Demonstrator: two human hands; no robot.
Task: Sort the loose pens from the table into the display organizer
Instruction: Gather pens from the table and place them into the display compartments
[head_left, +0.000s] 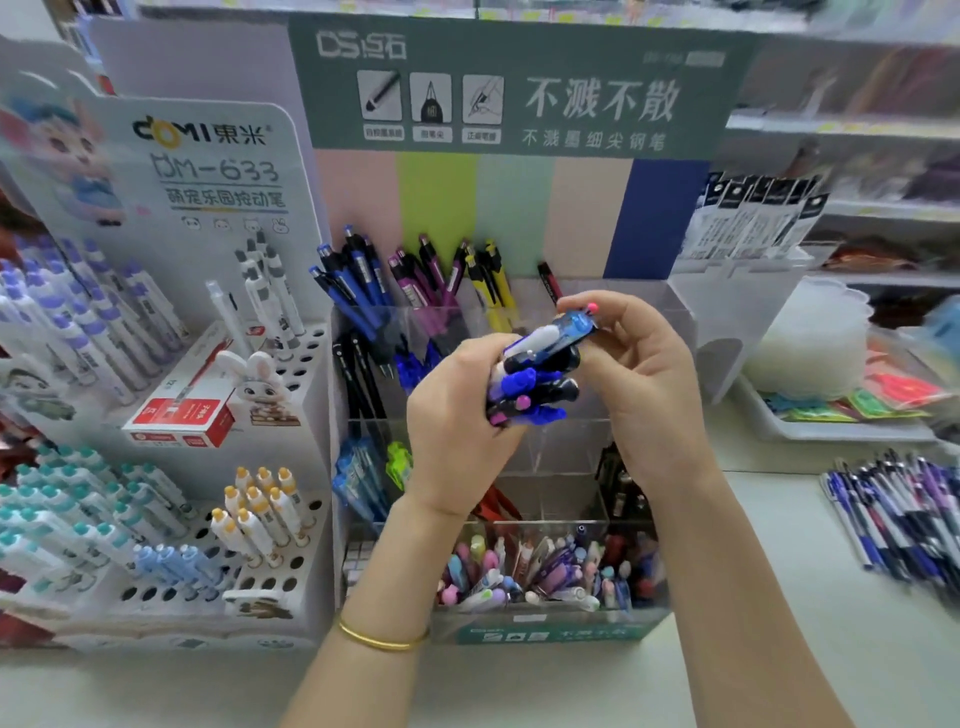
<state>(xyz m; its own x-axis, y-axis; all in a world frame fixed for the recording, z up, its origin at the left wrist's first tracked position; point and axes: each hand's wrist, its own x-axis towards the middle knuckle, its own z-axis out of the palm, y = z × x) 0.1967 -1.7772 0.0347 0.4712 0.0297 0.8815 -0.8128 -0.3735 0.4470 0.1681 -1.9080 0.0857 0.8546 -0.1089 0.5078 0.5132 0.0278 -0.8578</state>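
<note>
- The left hand (457, 415) is curled round a bundle (535, 395) of pens, with their capped and button ends fanning out toward the right hand (639, 374).
- The right hand pinches the top pen (563, 332) between thumb and fingertips, close to its pink button. This pen's long axis runs from lower left to upper right, and its lower part lies against the bundle.
- Both hands hover directly over the organizer (550, 631), so its cells lie just below and behind them. The right hand is nearer the back-right cells, which look almost bare.
- The pen probably has to tip upright, button end up, before it can drop into a cell. The right hand is placed for that.
- The organizer has clear, hard plastic walls and square cells. The back row holds blue, purple and yellow clickers leaning backward, and the front row holds mixed pastel pens.
- The pens are slim, glossy plastic barrels in dark blue, white and violet — smooth, and likely to slip against each other in the grip.
- The pile (904, 519) of loose pens lies on the pale table (727, 675), well to the right and nearer the right hand. It is blurred.
</note>
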